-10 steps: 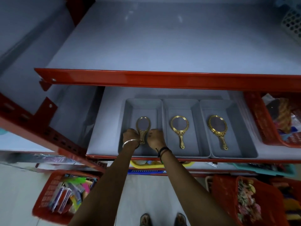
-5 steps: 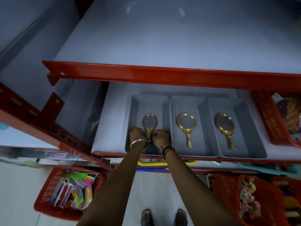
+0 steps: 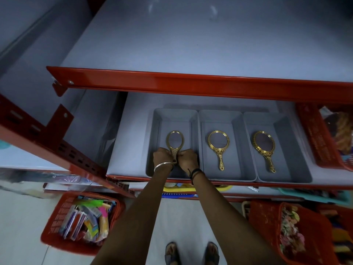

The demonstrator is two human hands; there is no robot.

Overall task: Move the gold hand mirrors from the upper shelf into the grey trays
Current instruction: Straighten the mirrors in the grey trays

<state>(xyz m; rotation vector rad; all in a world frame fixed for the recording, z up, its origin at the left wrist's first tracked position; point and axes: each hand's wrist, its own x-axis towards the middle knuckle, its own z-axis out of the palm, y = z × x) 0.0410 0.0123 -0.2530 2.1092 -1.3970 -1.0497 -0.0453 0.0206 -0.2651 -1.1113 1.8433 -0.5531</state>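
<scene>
- Fingertips of both hands hidden, curled in around the handle of the left mirror [image 3: 175, 140]; lower end of that handle covered by knuckles.
- Left hand [image 3: 162, 156] closed on the handle from the left, right hand [image 3: 188, 158] closed on it from the right, thumbs side nearly meeting.
- Left mirror lying flat in the left tray [image 3: 155, 131], oval head pointing far, handle near.
- Middle mirror [image 3: 219, 145] flat in the middle tray [image 3: 236, 119]; right mirror [image 3: 264, 148] flat in the right tray [image 3: 286, 127], slightly tilted.
- Trays side by side, walls touching, on the lower shelf [image 3: 131, 115].
- Upper shelf [image 3: 191, 44] bare grey, its red front rail [image 3: 191, 84] overhanging and cutting off the far part of the lower shelf.
- Red basket at right [image 3: 313, 138] cut by the frame edge, contents hard to make out.
- Red floor basket at left [image 3: 57, 222] full of coloured packets; another red basket [image 3: 267, 217] near right.
- Open grey shelf left of the trays; sandalled feet [image 3: 191, 253] near the bottom edge.
</scene>
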